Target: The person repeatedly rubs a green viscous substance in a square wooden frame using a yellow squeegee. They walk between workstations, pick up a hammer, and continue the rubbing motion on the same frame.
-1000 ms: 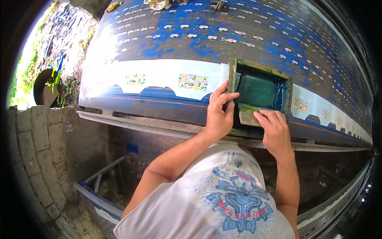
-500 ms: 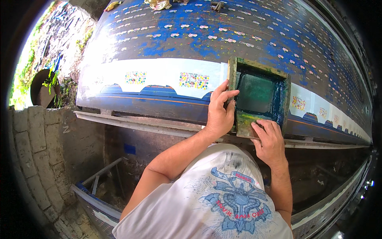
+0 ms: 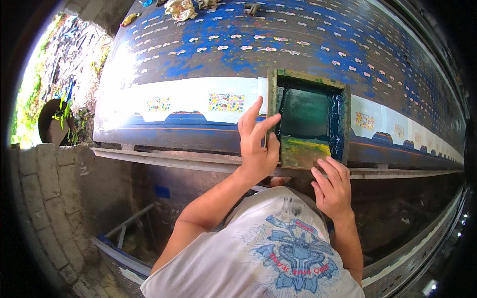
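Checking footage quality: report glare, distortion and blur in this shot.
Head view: sun glare washes out the white cloth strip at left; fisheye bends the table edge; corners vignette black; left hand, right hand and printing frame look sharp.
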Demonstrator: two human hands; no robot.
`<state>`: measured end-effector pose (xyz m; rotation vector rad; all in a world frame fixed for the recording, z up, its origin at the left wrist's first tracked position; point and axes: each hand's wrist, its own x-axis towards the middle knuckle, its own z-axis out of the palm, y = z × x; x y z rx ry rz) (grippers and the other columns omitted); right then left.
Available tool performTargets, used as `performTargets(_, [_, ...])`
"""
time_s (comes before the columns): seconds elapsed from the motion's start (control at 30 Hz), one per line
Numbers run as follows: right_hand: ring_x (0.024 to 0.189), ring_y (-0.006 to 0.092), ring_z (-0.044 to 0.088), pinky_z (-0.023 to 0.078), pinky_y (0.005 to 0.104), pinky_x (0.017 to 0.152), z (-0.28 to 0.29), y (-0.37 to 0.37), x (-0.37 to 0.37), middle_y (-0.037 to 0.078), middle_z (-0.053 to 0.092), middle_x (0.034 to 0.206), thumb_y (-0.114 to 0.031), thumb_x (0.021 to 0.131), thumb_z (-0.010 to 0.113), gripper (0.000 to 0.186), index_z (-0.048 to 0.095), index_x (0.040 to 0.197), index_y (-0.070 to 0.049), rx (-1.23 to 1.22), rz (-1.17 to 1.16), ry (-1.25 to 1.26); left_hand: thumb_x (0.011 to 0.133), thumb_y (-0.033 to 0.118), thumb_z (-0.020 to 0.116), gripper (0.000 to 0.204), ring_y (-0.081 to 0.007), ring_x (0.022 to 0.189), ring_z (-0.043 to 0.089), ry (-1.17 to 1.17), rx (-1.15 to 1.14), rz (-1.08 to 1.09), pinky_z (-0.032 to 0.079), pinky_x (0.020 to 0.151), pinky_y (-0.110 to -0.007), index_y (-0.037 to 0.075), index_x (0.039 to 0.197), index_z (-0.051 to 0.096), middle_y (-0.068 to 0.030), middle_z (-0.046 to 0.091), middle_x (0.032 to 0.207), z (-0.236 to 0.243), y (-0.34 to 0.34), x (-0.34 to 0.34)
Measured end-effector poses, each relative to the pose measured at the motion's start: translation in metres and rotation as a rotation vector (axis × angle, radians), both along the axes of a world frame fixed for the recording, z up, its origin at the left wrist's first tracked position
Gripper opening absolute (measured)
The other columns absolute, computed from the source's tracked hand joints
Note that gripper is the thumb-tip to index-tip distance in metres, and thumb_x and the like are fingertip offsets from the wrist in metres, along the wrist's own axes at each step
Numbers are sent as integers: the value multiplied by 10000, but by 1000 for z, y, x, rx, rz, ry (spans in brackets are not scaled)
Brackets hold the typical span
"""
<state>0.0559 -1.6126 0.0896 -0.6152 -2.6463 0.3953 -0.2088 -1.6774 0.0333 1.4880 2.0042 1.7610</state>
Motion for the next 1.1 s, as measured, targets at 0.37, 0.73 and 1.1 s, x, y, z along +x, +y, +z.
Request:
performTargets(0.37, [1254,407,722,570,529,1021,-5,-6,154,154,783,1276,21,819,806,328,819,1144,-25,122,-175,151,765,-93,753,472,-475,1547,521,150,215,-462,458,1232,-551,83,1199,812,-232,633,1631,46,12,170])
performTargets(0.73, [1168,321,759,617,461,955,-15,-30,434,101,802,1213,-25,801,804,326,846,1122,-60,242,-568,179,771,-140,738,400,-444,1322,722,184,221,-761,552,1134,-542,60,1115,783,-187,804,1351,34,94,404])
performTargets(1.1, [1153,308,755,597,439,983,8,-40,636,93,797,1188,-97,864,776,294,825,1151,-53,341,-916,109,856,-154,677,317,-426,1248,749,226,296,-1163,542,1135,-535,18,1101,779,-190,822,1277,44,226,628])
